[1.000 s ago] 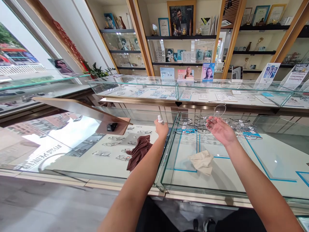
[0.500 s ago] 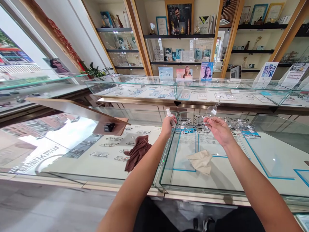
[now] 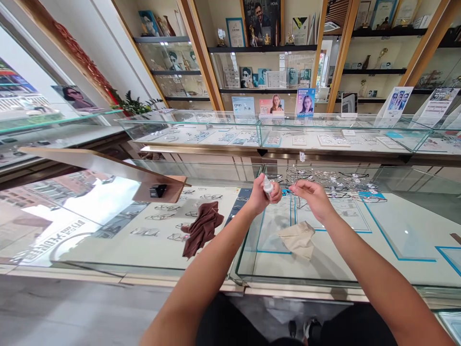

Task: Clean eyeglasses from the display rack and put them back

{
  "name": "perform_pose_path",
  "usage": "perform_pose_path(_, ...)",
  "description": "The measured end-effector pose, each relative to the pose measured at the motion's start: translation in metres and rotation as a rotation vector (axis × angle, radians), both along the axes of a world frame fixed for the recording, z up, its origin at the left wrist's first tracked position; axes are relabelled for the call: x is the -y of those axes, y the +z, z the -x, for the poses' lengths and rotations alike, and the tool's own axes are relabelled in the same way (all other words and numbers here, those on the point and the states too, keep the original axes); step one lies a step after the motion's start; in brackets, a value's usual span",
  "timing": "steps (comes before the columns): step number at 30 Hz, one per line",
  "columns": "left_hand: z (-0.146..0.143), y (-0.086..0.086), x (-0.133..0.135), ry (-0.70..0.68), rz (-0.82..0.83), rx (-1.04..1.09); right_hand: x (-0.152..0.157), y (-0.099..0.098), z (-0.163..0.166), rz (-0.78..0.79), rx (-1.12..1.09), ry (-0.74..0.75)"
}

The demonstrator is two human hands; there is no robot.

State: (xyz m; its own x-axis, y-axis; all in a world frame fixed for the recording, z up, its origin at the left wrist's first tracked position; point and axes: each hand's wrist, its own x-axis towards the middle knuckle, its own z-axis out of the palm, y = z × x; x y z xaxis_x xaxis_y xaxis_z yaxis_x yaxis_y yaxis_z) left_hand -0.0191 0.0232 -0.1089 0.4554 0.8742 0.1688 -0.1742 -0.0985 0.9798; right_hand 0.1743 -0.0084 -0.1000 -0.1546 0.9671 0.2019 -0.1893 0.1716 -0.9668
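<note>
**Spray bottle and spectacles held over the glass counter**

The left hand (image 3: 260, 198) was curled shut around a small white spray bottle (image 3: 268, 184), with the nozzle end standing clear above the fingers. Just beside it, the right hand (image 3: 312, 197) pinched a thin-rimmed pair of spectacles (image 3: 292, 176) between thumb and fingertips, the other fingers loosely bent. A small price tag (image 3: 301, 156) stuck up above the frame. Both hands hovered above the right-hand display case (image 3: 345, 262), near its left edge and towards its far side, where rows of frames lay under the glass. A beige cloth (image 3: 298, 238) lay crumpled on that glass top, nearer the front edge and below the hands. A brown cloth (image 3: 201, 228) lay on the neighbouring case (image 3: 108, 245), close to its right edge
</note>
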Motion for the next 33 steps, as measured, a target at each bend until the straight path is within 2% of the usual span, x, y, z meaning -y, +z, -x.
perform_pose_path(4,-0.003,-0.008,-0.002,0.148,-0.184,-0.118,0.002,-0.002,0.003,0.004,0.046,0.024)
perform_pose_path(10,-0.004,-0.007,0.002,0.192,-0.269,-0.202,0.005,-0.005,0.008,0.0,0.053,0.097)
perform_pose_path(16,-0.003,-0.007,0.002,0.173,-0.264,-0.192,0.001,-0.005,0.005,0.039,0.012,0.071)
perform_pose_path(21,-0.004,-0.014,0.002,0.073,-0.308,-0.284,-0.005,-0.005,-0.002,0.085,-0.11,0.001)
perform_pose_path(27,-0.007,-0.019,0.005,0.05,-0.348,-0.337,-0.007,-0.005,-0.002,0.089,-0.104,0.003)
perform_pose_path(29,-0.004,-0.018,0.0,0.119,-0.357,-0.306,-0.008,-0.005,-0.003,0.105,-0.125,-0.004)
perform_pose_path(30,-0.001,-0.018,-0.004,0.195,-0.336,-0.284,-0.009,-0.004,-0.004,0.115,-0.139,-0.009)
perform_pose_path(33,0.013,-0.021,-0.022,0.526,-0.197,-0.235,-0.011,-0.003,-0.007,0.133,-0.174,-0.021)
